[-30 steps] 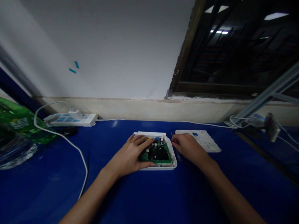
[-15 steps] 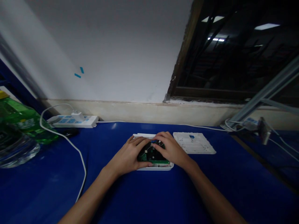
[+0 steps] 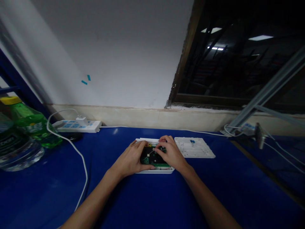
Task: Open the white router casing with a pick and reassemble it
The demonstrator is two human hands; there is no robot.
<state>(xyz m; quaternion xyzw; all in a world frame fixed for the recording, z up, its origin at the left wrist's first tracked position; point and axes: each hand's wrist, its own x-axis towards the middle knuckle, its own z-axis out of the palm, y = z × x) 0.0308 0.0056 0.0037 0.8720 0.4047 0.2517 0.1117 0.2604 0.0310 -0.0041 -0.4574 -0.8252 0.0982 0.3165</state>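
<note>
An open white plastic casing (image 3: 156, 172) lies on the blue table, with a black and green circuit board (image 3: 152, 158) inside. My left hand (image 3: 130, 158) grips the casing's left side, thumb over the front part and fingers at the back. Above the board's right half, my right hand (image 3: 172, 153) is closed in a pinch at the end of a thin white wire (image 3: 151, 152); the fingers partly hide that end. A small yellow part (image 3: 150, 145) shows at the board's back edge. Just to the right rests a white plastic cover (image 3: 194, 148), inner side up, with a blue piece on it.
A white power strip (image 3: 78, 126) with a plugged-in charger sits at the back left, its white cable (image 3: 82, 159) running forward. Bottles (image 3: 35, 127) stand at the far left. A metal brace (image 3: 259, 89) and loose cables are at the right, before the wall and window.
The blue bit at my right fingertips no longer shows, and the yellow part has come into sight. My left fingers have drawn back a little from the board. The camera view has shifted slightly.
</note>
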